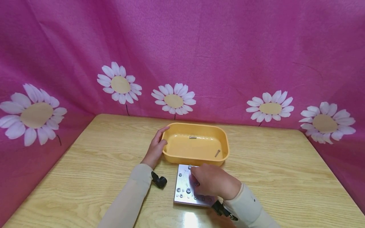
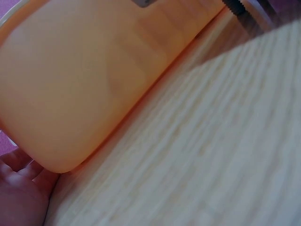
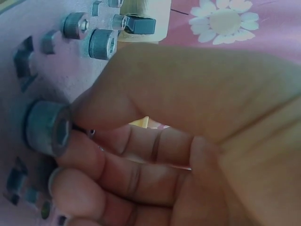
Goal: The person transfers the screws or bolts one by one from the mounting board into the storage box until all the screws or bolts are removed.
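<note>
My left hand (image 1: 156, 147) holds the left end of a yellow plastic tub (image 1: 196, 160), thumb at the rim and fingers along the outer wall. In the left wrist view, part of that hand (image 2: 21, 188) shows by the tub's lower corner. A metal plate (image 1: 183, 177) set with several socket-head screws lies in front of the tub. Over the plate's right part, my right hand (image 1: 216, 182) has its thumb and forefinger pinched on a small screw, mostly hidden by the fingers. Close by those fingertips stands a large socket-head screw (image 3: 47, 128).
Two loose screws lie inside the tub, one screw (image 1: 193, 137) toward the back and another screw (image 1: 217, 153) at the right. Everything stands on a wooden table (image 1: 285, 177). A pink curtain (image 1: 216, 63) with daisies hangs round the table's back and sides.
</note>
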The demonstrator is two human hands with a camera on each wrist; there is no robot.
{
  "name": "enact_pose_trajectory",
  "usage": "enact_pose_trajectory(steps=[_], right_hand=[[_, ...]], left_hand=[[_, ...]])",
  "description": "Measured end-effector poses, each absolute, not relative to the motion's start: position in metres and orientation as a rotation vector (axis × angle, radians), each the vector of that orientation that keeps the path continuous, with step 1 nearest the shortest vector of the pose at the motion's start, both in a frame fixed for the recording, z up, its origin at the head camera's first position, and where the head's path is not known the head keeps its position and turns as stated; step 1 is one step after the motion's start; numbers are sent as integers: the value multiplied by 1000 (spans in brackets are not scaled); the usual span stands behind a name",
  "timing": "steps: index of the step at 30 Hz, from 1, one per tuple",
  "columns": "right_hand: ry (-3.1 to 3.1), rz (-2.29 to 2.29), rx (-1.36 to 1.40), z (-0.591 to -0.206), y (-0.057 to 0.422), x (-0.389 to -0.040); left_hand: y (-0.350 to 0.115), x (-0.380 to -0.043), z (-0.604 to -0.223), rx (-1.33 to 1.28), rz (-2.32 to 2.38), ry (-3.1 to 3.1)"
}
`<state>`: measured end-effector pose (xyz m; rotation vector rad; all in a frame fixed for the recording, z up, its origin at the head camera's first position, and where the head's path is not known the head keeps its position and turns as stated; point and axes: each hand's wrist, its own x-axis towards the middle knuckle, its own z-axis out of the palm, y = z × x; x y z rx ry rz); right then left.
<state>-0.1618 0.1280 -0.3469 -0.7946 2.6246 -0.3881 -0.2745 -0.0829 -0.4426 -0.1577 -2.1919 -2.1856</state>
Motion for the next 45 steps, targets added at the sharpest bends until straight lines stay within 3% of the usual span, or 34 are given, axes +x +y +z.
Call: enact_pose_trajectory(steps=[18,26,33,45], right_hand=[[2656,-367,-800,-350,127,-162],[2644,-343,-757,-351,126,-163],[2667,-379,-829,-351,129,-164],[2694,-368,-952,-352,129,-165]], left_hand=[[-82,-255,-413,-184,-2220,-2216],[-82,-255,-414,-171,-2217,-2230],[-83,-274,-443,-190,-2202,-2162],[-83,-275,-443,-144,-2174,-2208]])
